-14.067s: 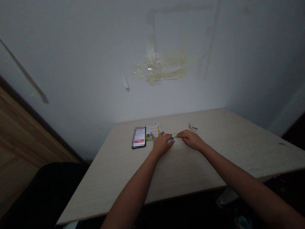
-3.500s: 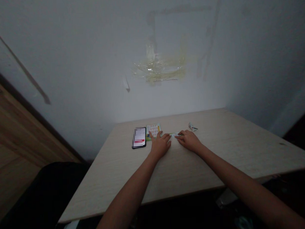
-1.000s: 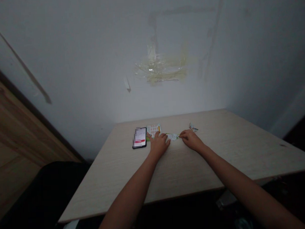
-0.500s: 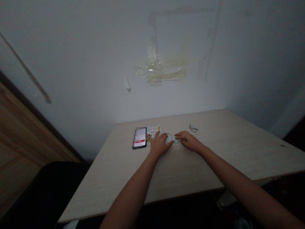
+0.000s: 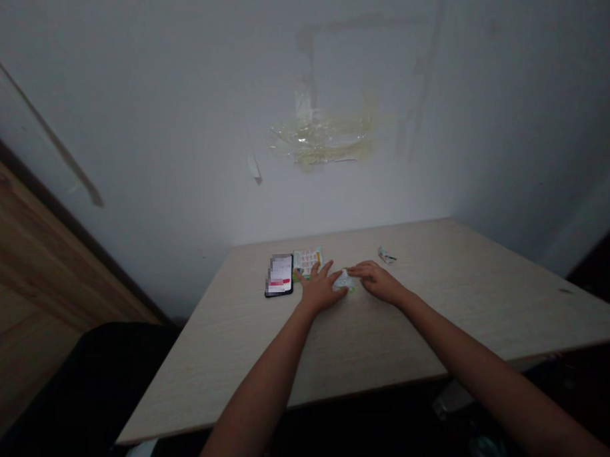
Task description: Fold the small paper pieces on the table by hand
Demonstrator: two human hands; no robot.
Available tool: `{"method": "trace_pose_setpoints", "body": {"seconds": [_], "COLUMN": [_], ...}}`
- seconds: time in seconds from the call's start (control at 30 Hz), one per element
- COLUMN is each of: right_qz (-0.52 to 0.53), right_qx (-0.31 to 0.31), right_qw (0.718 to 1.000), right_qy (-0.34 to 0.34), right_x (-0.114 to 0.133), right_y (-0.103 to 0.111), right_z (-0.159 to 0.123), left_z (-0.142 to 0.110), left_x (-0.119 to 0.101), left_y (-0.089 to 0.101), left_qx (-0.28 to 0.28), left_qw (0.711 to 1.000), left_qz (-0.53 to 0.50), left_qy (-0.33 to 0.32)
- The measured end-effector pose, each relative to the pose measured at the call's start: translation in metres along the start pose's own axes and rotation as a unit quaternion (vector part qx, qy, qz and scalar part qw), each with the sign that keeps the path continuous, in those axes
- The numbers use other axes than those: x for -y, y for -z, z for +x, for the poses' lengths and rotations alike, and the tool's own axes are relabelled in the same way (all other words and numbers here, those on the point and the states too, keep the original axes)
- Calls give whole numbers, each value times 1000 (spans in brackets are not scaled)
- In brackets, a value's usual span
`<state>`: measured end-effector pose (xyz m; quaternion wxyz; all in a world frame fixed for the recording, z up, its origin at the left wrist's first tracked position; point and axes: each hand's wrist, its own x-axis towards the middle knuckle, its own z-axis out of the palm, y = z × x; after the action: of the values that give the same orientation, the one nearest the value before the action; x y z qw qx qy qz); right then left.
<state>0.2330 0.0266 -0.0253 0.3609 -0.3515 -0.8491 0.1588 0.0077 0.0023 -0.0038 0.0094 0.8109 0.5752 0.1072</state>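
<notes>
A small piece of white and green printed paper [image 5: 344,280] lies on the table between my hands. My left hand [image 5: 321,291] rests with its fingers spread, thumb against the paper's left side. My right hand [image 5: 379,282] has its fingers close together, their tips pressed on the paper's right edge. Behind my left fingers lies a printed leaflet [image 5: 309,258], partly covered by the hand. Just left of it is a phone [image 5: 279,277] with its screen lit, its left part blurred out.
A small crumpled wrapper [image 5: 386,255] sits beyond my right hand. The pale wooden table [image 5: 229,351] meets a wall [image 5: 191,126] with peeling clear tape [image 5: 326,138] on it. A dark chair-like shape [image 5: 91,396] stands at the left.
The paper between my hands has shifted and looks smaller, with less of it stretching to the right. My right fingertips have moved slightly left, and my left fingers are spread more.
</notes>
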Motion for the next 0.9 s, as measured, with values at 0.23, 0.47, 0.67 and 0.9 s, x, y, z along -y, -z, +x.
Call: {"method": "trace_pose_setpoints", "body": {"seconds": [0.23,0.47,0.67,0.9], "right_qz": [-64,-77,-77,-107], "right_qx": [17,-12,-15,10], "right_qw": [998,997,997,994], "right_qy": [-3,-20,-24,-23], "right_x": [-3,2,0,5], "right_y": [-1,4,1,3], "right_z": [0,0,-1,-1], "left_z": [-1,0,0,0], "left_x": [0,0,1,0], "left_y": [-1,1,1,6], "left_qx": [-17,-60,-76,-107], "left_qw": [1000,996,994,992], "left_qz": [-20,-30,-47,-56], "left_qy": [6,64,59,47]}}
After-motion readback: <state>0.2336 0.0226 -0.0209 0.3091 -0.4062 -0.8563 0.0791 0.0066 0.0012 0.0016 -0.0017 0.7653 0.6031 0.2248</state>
